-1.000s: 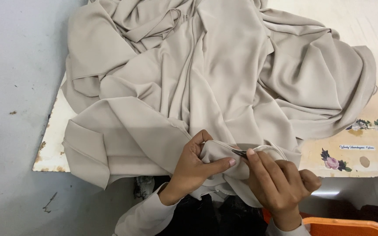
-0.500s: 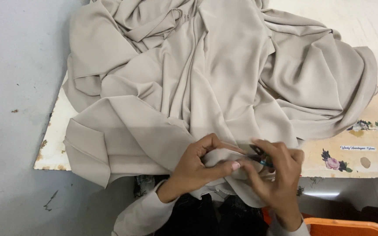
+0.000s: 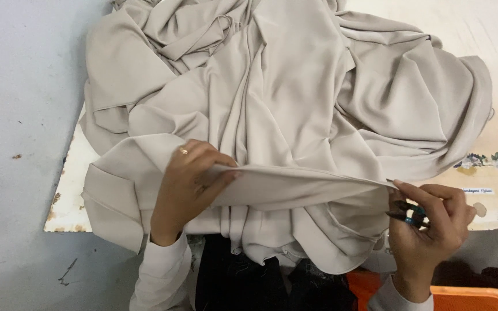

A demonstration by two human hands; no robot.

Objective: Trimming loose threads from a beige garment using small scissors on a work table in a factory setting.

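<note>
A pale table top (image 3: pixel 491 52) fills the right and far side, its near left edge (image 3: pixel 67 222) chipped and rust-stained. Flower stickers (image 3: pixel 482 161) sit along its near right part. A grey floor (image 3: pixel 18 115) lies to the left, marked with small dark specks. An orange crate (image 3: pixel 468 299) shows at the near right corner.

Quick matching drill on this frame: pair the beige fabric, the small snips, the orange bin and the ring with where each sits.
1 draped beige fabric
2 small dark thread snips
3 orange plastic bin
4 thin finger ring

a on the left hand
b bottom right corner
c in the right hand
d heaped over the worn table

Pairs: 1-d, 2-c, 3-b, 4-a
</note>
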